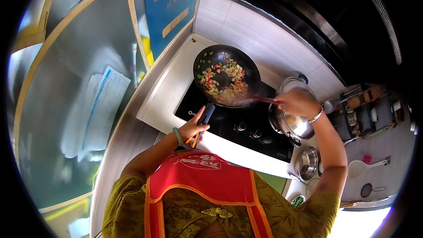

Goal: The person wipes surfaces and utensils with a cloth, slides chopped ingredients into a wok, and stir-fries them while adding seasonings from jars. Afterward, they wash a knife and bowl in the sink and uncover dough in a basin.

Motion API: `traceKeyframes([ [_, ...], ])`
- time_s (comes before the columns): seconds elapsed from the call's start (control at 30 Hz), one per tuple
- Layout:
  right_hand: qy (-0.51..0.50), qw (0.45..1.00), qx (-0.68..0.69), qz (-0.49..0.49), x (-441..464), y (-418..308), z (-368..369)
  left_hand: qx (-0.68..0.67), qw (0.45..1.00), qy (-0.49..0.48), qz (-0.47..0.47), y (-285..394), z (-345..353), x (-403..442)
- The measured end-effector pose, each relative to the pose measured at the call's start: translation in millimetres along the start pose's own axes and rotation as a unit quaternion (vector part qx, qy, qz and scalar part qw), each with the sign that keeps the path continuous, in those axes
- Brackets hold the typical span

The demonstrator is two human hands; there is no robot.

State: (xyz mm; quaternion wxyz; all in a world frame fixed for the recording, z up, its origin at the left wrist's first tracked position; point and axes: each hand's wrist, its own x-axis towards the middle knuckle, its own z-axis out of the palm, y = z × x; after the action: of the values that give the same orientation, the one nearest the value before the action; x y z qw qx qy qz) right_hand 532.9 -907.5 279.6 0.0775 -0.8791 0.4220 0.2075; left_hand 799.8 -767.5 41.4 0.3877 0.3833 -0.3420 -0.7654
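Reddish-brown and slim, the utensil is clamped in the curled fingers of the right hand, its working end blurred at the near edge of the diced food. The left hand is closed around the smooth black handle of the wok, a sensible brace against sliding. The wok sits over the glossy black hob, beside the pot, whose polished steel catches a hard glare. The small pale and pink-red cubes lie in a loose ring around a bare dark centre, with green bits scattered up the curved far wall. Good stirring here probably means low, sweeping strokes that follow the curve, lifting from underneath and folding those stray greens inward; too quick a flick could throw pieces over the rim. Farther out, a shiny round steel bowl stands near the pot, below a pale perforated skimmer against the wall.
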Motion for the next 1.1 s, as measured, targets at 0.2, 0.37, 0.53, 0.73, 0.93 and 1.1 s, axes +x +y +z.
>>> traceKeyframes([
  [0.2, 0.074, 0.997, -0.03, 0.011, 61.7, 1.9, 65.1, -0.031, 0.996, 0.017, 0.077, -38.9, 25.2, 13.5],
  [0.37, -0.017, 0.932, 0.344, 0.109, 57.2, 78.7, 21.0, 0.06, 0.992, 0.034, 0.109, -47.8, 20.6, 15.8],
  [0.53, -0.098, 0.888, 0.403, 0.199, 108.6, 115.8, 56.6, 0.066, 0.992, 0.033, 0.107, -32.6, 22.5, 7.6],
  [0.73, 0.035, 0.961, 0.273, 0.027, 120.2, 55.1, 53.8, 0.028, 0.999, 0.02, 0.031, -20.0, 18.6, 0.8],
  [0.93, 0.15, 0.987, 0.051, 0.036, 137.9, 90.5, 58.6, 0.039, 0.999, 0.022, 0.025, -12.1, 20.3, -4.7],
  [1.1, 0.201, 0.976, 0.032, -0.079, 135.4, 32.9, 79.7, 0.063, 0.997, 0.032, 0.017, -6.3, 19.5, -5.5],
])
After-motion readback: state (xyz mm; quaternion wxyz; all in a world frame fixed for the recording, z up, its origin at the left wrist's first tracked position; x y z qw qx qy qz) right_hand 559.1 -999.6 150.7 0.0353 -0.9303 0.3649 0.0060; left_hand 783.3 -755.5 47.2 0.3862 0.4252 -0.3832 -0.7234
